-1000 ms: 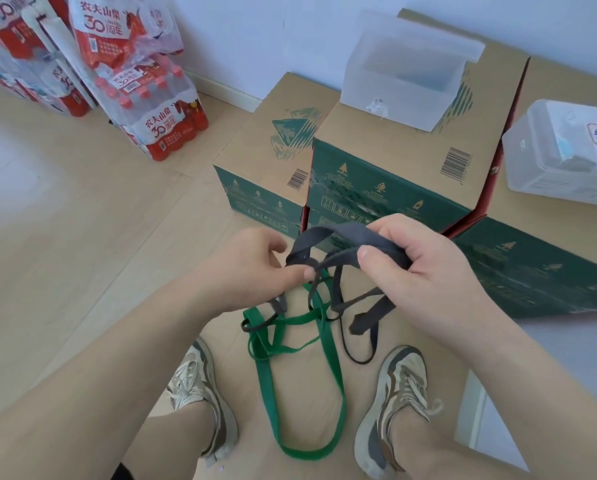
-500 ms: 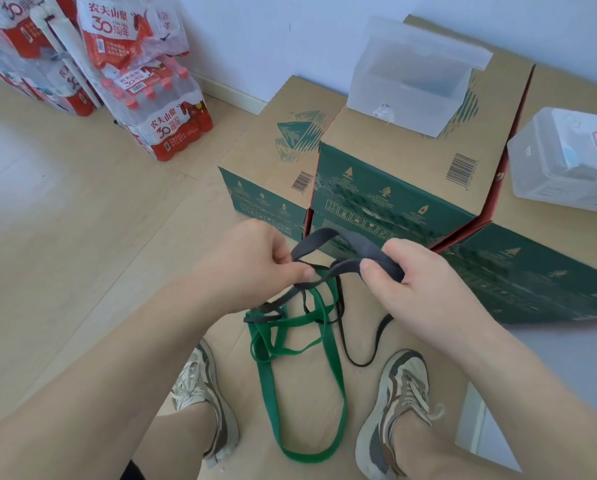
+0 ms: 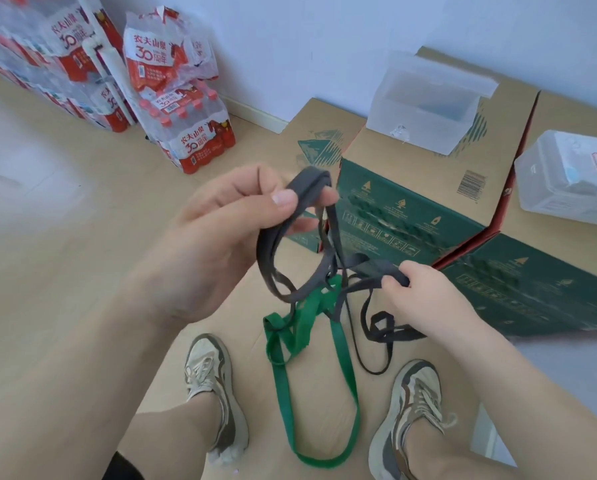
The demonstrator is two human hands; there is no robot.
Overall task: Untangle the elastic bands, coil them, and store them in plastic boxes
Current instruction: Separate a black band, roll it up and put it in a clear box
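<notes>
My left hand [image 3: 220, 230] is raised and pinches a fold of the grey elastic band [image 3: 272, 258] between thumb and fingers. My right hand [image 3: 425, 299] sits lower to the right and grips another stretch of the same grey band. A green elastic band [image 3: 338, 348] is tangled with the grey one and hangs to the floor between my shoes. An open clear plastic box [image 3: 425, 109] stands on a cardboard carton [image 3: 425, 174]. A second plastic box [image 3: 567, 181] with a label lies on the carton at the far right.
Green-sided cardboard cartons stand close ahead and to the right. Shrink-wrapped packs of water bottles [image 3: 186, 126] are stacked against the white wall at the upper left. Bare wooden floor spreads to the left. My two shoes [image 3: 214, 386] stand on the floor below.
My left hand has risen and moved up with a fold of the grey band. My right hand has dropped lower and to the right, pulling the grey band apart.
</notes>
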